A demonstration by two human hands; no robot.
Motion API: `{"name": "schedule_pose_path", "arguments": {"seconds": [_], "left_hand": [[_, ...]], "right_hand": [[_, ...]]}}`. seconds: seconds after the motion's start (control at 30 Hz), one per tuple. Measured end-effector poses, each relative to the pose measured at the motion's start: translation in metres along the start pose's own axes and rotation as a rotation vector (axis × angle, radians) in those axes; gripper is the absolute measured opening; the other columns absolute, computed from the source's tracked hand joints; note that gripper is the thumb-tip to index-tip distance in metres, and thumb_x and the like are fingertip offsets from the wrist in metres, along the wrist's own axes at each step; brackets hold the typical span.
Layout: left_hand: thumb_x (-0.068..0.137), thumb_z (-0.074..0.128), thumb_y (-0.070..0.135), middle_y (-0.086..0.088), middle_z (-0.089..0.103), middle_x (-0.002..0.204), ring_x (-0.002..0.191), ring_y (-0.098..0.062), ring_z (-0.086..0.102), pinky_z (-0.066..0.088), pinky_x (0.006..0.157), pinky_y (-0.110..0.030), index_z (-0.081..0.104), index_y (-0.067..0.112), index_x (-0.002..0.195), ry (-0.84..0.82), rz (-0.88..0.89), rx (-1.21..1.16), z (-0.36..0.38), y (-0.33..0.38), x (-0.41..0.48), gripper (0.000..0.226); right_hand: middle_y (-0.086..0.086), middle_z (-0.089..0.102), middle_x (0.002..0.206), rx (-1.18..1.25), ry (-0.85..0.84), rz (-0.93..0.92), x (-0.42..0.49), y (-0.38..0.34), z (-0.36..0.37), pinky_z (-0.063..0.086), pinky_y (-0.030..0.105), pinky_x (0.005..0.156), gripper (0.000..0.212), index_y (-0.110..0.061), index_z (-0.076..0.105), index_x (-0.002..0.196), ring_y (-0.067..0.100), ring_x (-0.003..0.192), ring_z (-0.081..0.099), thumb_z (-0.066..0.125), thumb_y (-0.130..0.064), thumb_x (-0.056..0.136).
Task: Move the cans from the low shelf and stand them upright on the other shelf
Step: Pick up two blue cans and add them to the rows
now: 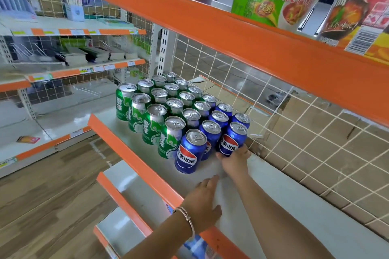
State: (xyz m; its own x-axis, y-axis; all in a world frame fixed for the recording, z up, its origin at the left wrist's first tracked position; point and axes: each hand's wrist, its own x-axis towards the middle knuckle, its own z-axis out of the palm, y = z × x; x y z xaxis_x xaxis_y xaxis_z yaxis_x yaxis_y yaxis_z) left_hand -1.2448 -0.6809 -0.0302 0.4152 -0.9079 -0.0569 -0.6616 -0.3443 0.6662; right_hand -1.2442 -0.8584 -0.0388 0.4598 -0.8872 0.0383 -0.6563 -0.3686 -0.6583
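White shelf (273, 195), orange edge, wire-grid back (294, 132).

Upright green and blue cans (181, 115), shelved

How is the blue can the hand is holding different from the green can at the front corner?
The blue can has a red, white and blue round logo; the green can has white swirls and lettering. The right hand grips the blue can at its base; nothing touches the green can. The blue can leans a little; the green can stands straight. Both have silver tops with pull tabs and sit on the same shelf.
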Motion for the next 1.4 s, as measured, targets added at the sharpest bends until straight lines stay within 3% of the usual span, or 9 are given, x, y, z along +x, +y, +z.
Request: {"name": "schedule_pose_path", "arguments": {"seconds": [0.27, 0.33, 0.4, 0.47, 0.63, 0.83, 1.03, 1.27, 1.4], "left_hand": [[0.088, 0.055, 0.030, -0.003, 0.036, 0.143, 0.130, -0.018, 0.039, 0.034, 0.106, -0.025, 0.019, 0.018, 0.145, -0.019, -0.024, -0.121, -0.001, 0.006, 0.009, 0.069], [0.087, 0.057, 0.029, -0.004, 0.040, 0.140, 0.125, -0.019, 0.043, 0.037, 0.107, -0.029, 0.026, 0.017, 0.143, -0.003, -0.065, -0.179, 0.001, 0.014, 0.018, 0.065], [0.087, 0.060, 0.028, -0.004, 0.042, 0.139, 0.125, -0.020, 0.044, 0.036, 0.108, -0.033, 0.032, 0.016, 0.141, 0.024, -0.078, -0.222, 0.006, 0.027, 0.027, 0.062], [0.086, 0.063, 0.028, -0.005, 0.043, 0.137, 0.125, -0.020, 0.044, 0.036, 0.107, -0.031, 0.034, 0.014, 0.139, 0.014, -0.052, -0.275, 0.013, 0.045, 0.036, 0.062], [0.080, 0.069, 0.036, -0.010, 0.046, 0.135, 0.122, -0.022, 0.047, 0.042, 0.103, -0.034, 0.035, 0.012, 0.139, -0.077, 0.028, -0.421, 0.040, 0.103, 0.050, 0.071], [0.075, 0.074, 0.035, -0.012, 0.043, 0.138, 0.127, -0.023, 0.042, 0.036, 0.102, -0.031, 0.032, 0.010, 0.141, -0.223, 0.214, -0.412, 0.098, 0.195, 0.025, 0.082], [0.074, 0.076, 0.034, -0.012, 0.044, 0.137, 0.126, -0.022, 0.042, 0.036, 0.102, -0.031, 0.034, 0.013, 0.139, -0.381, 0.306, -0.472, 0.176, 0.285, -0.041, 0.080], [0.075, 0.076, 0.028, -0.014, 0.048, 0.133, 0.121, -0.024, 0.047, 0.036, 0.096, -0.025, 0.038, 0.009, 0.137, -0.502, 0.337, -0.556, 0.264, 0.368, -0.129, 0.076], [0.075, 0.076, 0.022, -0.017, 0.049, 0.131, 0.115, -0.024, 0.049, 0.036, 0.092, -0.025, 0.037, 0.005, 0.137, -0.559, 0.306, -0.603, 0.303, 0.408, -0.163, 0.075]], "right_hand": [[0.014, 0.025, 0.150, 0.147, -0.106, 0.061, -0.011, 0.008, -0.027, 0.027, 0.040, 0.113, 0.095, -0.011, 0.016, 0.148, 0.031, 0.139, 0.022, 0.078, -0.018, 0.076], [0.012, 0.021, 0.150, 0.202, -0.085, 0.071, -0.025, 0.019, -0.042, 0.035, 0.033, 0.107, 0.091, -0.015, 0.021, 0.148, 0.026, 0.133, 0.035, 0.077, -0.015, 0.076], [0.011, 0.022, 0.149, 0.217, -0.046, 0.077, -0.040, 0.035, -0.061, 0.042, 0.022, 0.089, 0.084, -0.014, 0.027, 0.146, 0.018, 0.108, 0.051, 0.076, -0.013, 0.078], [0.010, 0.024, 0.148, 0.244, -0.001, 0.110, -0.056, 0.054, -0.084, 0.047, 0.022, 0.082, 0.080, -0.015, 0.032, 0.145, 0.014, 0.096, 0.055, 0.076, -0.018, 0.079], [0.003, 0.048, 0.135, 0.305, 0.027, 0.153, -0.113, 0.105, -0.153, 0.044, 0.025, 0.091, 0.063, -0.018, 0.043, 0.138, 0.015, 0.115, 0.050, 0.072, -0.027, 0.083], [-0.014, 0.045, 0.121, 0.274, 0.241, 0.252, -0.192, 0.168, -0.232, 0.037, 0.021, 0.091, 0.060, -0.025, 0.045, 0.137, 0.007, 0.117, 0.045, 0.070, -0.034, 0.083], [0.002, 0.048, 0.134, 0.335, 0.484, 0.391, -0.289, 0.238, -0.301, 0.043, 0.026, 0.092, 0.058, -0.020, 0.049, 0.131, 0.015, 0.116, 0.050, 0.075, -0.026, 0.080], [0.005, 0.045, 0.129, 0.344, 0.674, 0.472, -0.395, 0.309, -0.366, 0.042, 0.026, 0.090, 0.052, -0.022, 0.048, 0.125, 0.017, 0.111, 0.049, 0.074, -0.015, 0.081], [0.007, 0.047, 0.130, 0.343, 0.737, 0.530, -0.433, 0.341, -0.394, 0.043, 0.028, 0.090, 0.054, -0.013, 0.047, 0.131, 0.018, 0.107, 0.049, 0.072, -0.014, 0.083]]}}
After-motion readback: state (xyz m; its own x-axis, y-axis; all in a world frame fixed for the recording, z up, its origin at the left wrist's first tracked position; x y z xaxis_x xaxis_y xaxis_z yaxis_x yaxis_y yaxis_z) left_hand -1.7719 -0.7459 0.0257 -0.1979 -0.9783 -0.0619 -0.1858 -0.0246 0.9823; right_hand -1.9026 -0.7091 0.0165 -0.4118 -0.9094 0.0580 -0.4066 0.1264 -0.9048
